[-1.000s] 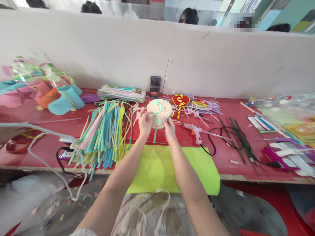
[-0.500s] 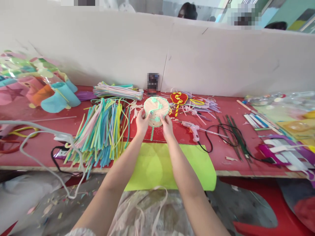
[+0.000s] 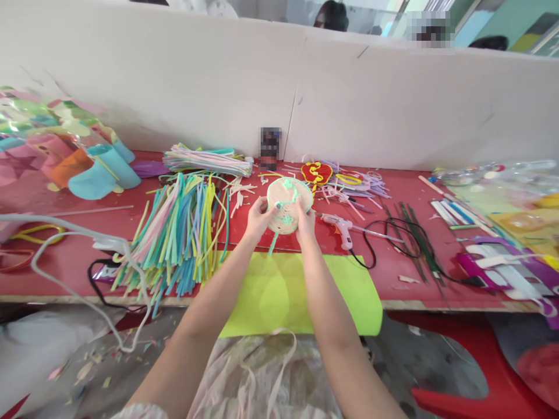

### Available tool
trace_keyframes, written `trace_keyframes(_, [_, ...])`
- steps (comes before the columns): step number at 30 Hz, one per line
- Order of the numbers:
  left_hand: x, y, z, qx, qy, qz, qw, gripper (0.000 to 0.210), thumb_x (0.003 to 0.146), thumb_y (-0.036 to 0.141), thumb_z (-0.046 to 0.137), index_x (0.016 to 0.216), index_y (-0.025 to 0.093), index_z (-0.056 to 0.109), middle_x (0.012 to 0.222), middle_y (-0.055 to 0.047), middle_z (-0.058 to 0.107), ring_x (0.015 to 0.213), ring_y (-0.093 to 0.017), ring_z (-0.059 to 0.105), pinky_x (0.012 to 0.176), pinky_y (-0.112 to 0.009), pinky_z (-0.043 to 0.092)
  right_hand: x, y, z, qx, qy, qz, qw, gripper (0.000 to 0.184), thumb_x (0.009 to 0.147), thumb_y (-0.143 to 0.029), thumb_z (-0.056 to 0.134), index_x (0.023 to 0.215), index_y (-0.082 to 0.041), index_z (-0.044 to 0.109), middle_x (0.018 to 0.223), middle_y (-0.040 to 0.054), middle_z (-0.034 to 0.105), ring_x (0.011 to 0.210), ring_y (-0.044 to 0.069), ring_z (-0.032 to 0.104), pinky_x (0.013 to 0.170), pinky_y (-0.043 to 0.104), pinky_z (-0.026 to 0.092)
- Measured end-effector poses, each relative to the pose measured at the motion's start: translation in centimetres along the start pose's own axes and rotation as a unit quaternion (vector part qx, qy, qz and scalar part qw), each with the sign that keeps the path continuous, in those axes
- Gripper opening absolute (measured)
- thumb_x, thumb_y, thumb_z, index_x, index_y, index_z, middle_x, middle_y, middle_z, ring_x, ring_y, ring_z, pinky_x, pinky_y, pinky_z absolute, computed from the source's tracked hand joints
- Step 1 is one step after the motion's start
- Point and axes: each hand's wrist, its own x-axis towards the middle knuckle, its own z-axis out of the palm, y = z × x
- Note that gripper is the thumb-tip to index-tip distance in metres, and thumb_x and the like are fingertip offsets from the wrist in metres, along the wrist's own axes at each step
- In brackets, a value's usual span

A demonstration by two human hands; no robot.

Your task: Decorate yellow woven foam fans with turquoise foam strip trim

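Between my two hands is a round fan (image 3: 283, 198) made of pipe cleaners, cream with a mint-green rim, mint-green raised decoration and a short green handle pointing down. My left hand (image 3: 258, 218) grips its left edge, thumb on the face. On the opposite edge my right hand (image 3: 305, 218) is closed the same way; the fingers behind the fan are hidden. Just behind it on the table lies a smaller red fan (image 3: 317, 173) with yellow trim and a yellow handle. A pink glue gun (image 3: 340, 228) rests right of my right hand.
A large bunch of pastel pipe cleaners (image 3: 174, 238) covers the red table (image 3: 244, 233) at left, with another bundle (image 3: 209, 160) behind. A yellow-green sheet (image 3: 279, 291) lies at the front edge. Felt shapes (image 3: 100, 169) stand far left; a purple-and-white device (image 3: 498, 267) sits right.
The fan has moved slightly right and tilted, its handle now slanting down to the left. Both hands have shifted right with it, still holding its edges.
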Motion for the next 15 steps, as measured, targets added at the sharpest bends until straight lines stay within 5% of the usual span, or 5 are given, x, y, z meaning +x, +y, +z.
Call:
trace_keyframes(8, [-0.3, -0.1, 0.4, 0.01, -0.005, -0.04, 0.999, 0.04, 0.061, 0.036, 0.074, 0.092, 0.018, 0.055, 0.084, -0.004, 0.069, 0.071, -0.016, 0.065, 0.067, -0.029, 0.052, 0.2, -0.1, -0.2, -0.006, 0.024, 0.004, 1.0, 0.044, 0.074, -0.045, 0.062, 0.106, -0.014, 0.063, 0.104, 0.0087, 0.068, 0.096, 0.022, 0.065, 0.084, 0.036, 0.052])
trace_keyframes(13, [0.5, -1.7, -0.5, 0.047, 0.106, -0.014, 0.993, 0.034, 0.064, 0.031, 0.069, 0.09, 0.017, 0.051, 0.091, -0.005, 0.068, 0.085, -0.016, 0.064, 0.074, -0.027, 0.049, 0.6, 0.8, -0.9, -0.108, 0.023, -0.005, 0.994, 0.05, 0.075, -0.047, 0.058, 0.114, -0.017, 0.056, 0.097, 0.0056, 0.068, 0.093, 0.018, 0.063, 0.084, 0.032, 0.05])
trace_keyframes(15, [1.0, -2.7, -1.1, 0.084, 0.11, -0.029, 0.99, 0.032, 0.066, 0.029, 0.068, 0.09, 0.017, 0.051, 0.095, -0.006, 0.067, 0.088, -0.017, 0.063, 0.075, -0.026, 0.049, 0.6, 1.3, -1.5, -0.166, 0.004, 0.006, 0.986, 0.057, 0.072, -0.041, 0.063, 0.121, -0.016, 0.051, 0.09, 0.005, 0.068, 0.085, 0.017, 0.064, 0.08, 0.032, 0.05])
